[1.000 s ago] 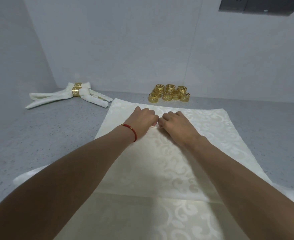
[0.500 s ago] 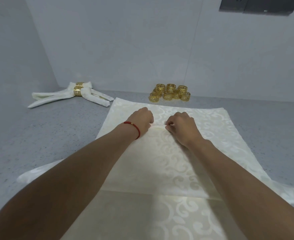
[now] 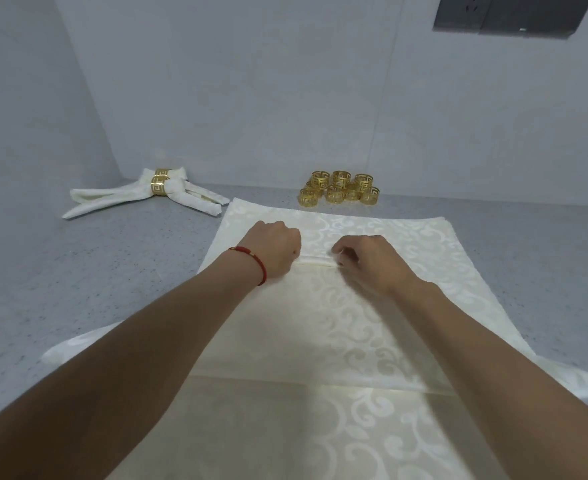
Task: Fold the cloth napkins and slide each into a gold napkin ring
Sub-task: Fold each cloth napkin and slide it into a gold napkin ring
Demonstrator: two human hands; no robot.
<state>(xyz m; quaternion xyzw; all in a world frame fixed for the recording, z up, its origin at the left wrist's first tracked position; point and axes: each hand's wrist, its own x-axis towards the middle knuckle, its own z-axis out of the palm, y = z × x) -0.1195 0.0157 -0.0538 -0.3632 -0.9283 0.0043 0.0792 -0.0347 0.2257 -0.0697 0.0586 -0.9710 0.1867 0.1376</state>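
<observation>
A cream cloth napkin with a scroll pattern lies flat in front of me, on top of more of the same cloth. My left hand, with a red cord at the wrist, and my right hand both pinch a narrow raised pleat that runs between them across the napkin's middle. Several gold napkin rings stand in a cluster by the back wall. At the back left lie two folded napkins, each held in a gold ring.
The grey speckled counter extends to the left and right of the cloth. Walls close it off at the back and left. A dark socket panel is on the wall at the upper right.
My hands have drawn apart along the napkin, from touching each other to a gap between them, and the pinched pleat now shows between them. They also came slightly toward me.
</observation>
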